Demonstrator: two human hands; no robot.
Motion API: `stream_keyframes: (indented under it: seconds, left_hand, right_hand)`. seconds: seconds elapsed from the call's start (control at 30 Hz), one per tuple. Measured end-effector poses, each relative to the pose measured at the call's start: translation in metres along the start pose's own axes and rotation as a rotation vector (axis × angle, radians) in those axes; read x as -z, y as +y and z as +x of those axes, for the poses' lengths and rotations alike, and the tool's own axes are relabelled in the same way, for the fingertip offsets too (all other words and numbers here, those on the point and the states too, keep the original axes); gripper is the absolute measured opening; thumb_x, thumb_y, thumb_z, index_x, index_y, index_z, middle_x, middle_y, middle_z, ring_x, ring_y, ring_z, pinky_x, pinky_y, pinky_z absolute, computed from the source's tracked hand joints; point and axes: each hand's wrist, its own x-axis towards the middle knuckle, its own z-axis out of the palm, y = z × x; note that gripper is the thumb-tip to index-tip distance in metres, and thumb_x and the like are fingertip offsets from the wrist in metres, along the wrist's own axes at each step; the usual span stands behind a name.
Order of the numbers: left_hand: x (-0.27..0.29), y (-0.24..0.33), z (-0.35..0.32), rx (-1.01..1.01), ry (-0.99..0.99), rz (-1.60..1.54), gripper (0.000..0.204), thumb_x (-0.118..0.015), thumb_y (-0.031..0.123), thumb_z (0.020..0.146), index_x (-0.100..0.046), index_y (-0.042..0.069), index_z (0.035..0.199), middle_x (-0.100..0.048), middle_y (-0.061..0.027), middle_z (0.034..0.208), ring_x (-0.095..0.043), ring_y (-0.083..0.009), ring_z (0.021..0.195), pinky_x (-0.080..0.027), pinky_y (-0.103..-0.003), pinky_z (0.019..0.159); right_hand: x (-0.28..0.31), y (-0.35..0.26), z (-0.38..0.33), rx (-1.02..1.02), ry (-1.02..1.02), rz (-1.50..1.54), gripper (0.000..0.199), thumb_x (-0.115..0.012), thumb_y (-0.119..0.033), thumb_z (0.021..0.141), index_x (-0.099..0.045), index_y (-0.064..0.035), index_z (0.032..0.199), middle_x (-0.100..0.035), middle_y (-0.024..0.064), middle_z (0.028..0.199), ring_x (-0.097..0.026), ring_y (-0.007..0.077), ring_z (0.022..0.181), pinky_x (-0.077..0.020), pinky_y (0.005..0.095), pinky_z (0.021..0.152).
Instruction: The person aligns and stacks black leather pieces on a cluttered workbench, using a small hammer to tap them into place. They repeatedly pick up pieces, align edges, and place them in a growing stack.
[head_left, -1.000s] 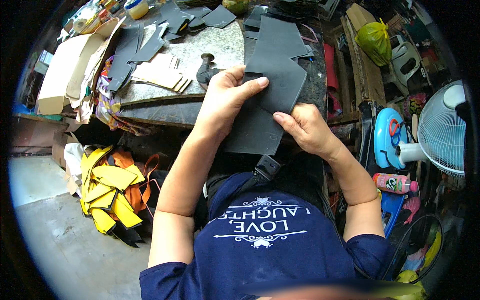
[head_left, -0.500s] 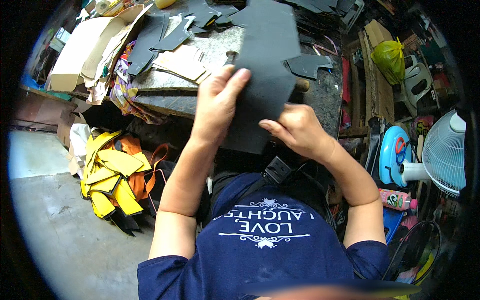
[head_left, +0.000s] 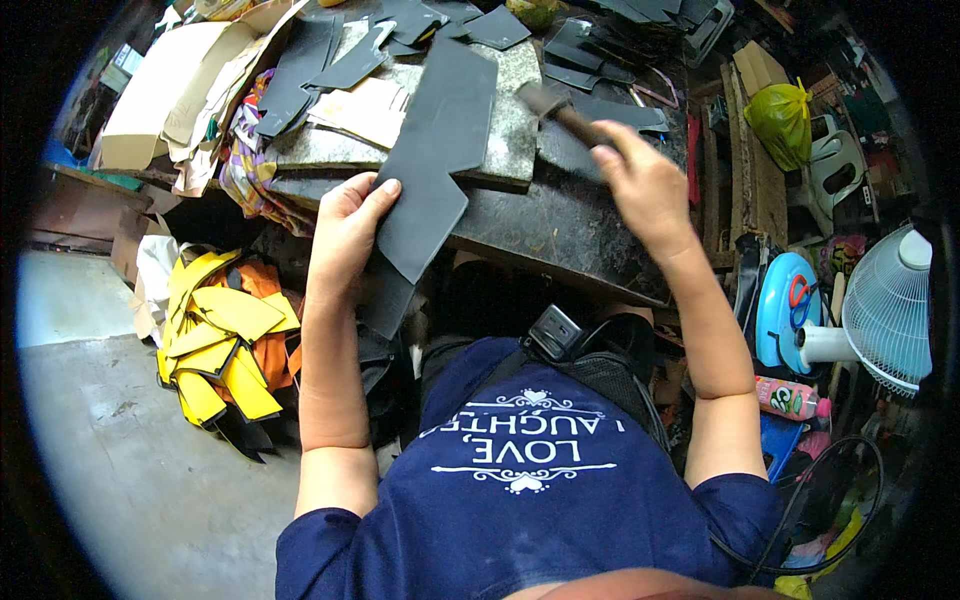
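My left hand grips the lower left edge of a long black sheet piece with notched, angular sides, its thumb on top. The piece is tilted over the front of a pale stone slab, and its lower end hangs past the table edge. In my right hand is a hammer, its wooden handle in my closed fingers. The dark hammer head is raised above the table, to the right of the sheet piece, and is slightly blurred.
Black cut pieces and pale sheets lie on the dark table. An open carton stands at the left. Yellow pieces are heaped by the floor. A fan and a yellow bag are at the right.
My right hand has let go of the black sheet piece and picked up the hammer from the slab. My left hand has moved left and down with the piece.
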Motion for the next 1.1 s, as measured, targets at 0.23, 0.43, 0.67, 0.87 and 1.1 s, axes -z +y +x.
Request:
stream_keyframes:
  seconds: [0.23, 0.43, 0.67, 0.87, 1.1]
  left_hand:
    - [-0.01, -0.013, 0.011, 0.048, -0.001, 0.313, 0.027, -0.064, 0.021, 0.093, -0.067, -0.005, 0.087, -0.062, 0.0002, 0.068, -0.052, -0.0056, 0.059, -0.044, -0.025, 0.055]
    - [-0.018, 0.001, 0.009, 0.053, -0.012, 0.224, 0.025, -0.063, 0.02, 0.093, -0.068, -0.004, 0.086, -0.063, -0.0001, 0.069, -0.053, -0.0053, 0.058, -0.044, -0.025, 0.055]
    - [-0.022, 0.0, 0.014, 0.0, -0.048, 0.331, 0.028, -0.064, 0.022, 0.091, -0.069, -0.005, 0.085, -0.064, -0.0029, 0.066, -0.053, -0.0084, 0.057, -0.044, -0.029, 0.056]
    - [-0.025, -0.002, 0.036, 0.043, -0.082, 0.482, 0.032, -0.064, 0.026, 0.089, -0.069, -0.005, 0.086, -0.064, -0.0057, 0.065, -0.056, -0.0106, 0.058, -0.046, -0.031, 0.059]
    - [-0.038, -0.003, 0.049, 0.09, -0.109, 0.427, 0.032, -0.063, 0.026, 0.089, -0.072, -0.004, 0.096, -0.071, -0.009, 0.074, -0.064, -0.0123, 0.066, -0.051, -0.029, 0.067]
  right_hand:
    - [0.033, -0.012, 0.011, -0.229, -0.003, 0.811, 0.042, -0.055, -0.035, 0.102, -0.054, -0.0254, 0.143, -0.061, -0.0024, 0.076, -0.054, 0.0031, 0.063, -0.0471, 0.019, 0.053]
    - [0.012, -0.015, 0.017, -0.037, -0.133, -0.032, 0.036, -0.054, -0.05, 0.096, -0.06, -0.0425, 0.131, -0.07, 0.0126, 0.078, -0.069, 0.032, 0.07, -0.055, 0.0395, 0.062]
    - [0.011, -0.031, 0.023, -0.044, -0.086, 0.206, 0.036, -0.057, -0.044, 0.097, -0.059, -0.0401, 0.133, -0.073, 0.0112, 0.089, -0.072, 0.0284, 0.073, -0.0566, 0.0412, 0.063]
    - [0.024, -0.032, 0.027, -0.086, -0.126, 0.213, 0.04, -0.06, -0.036, 0.099, -0.058, -0.0307, 0.138, -0.075, 0.0034, 0.103, -0.066, 0.008, 0.07, -0.0531, 0.0248, 0.064]
    - [0.006, -0.035, 0.016, 0.028, -0.154, 0.143, 0.036, -0.059, -0.048, 0.095, -0.063, -0.0383, 0.13, -0.073, 0.0109, 0.096, -0.07, 0.0327, 0.081, -0.0562, 0.0404, 0.069]
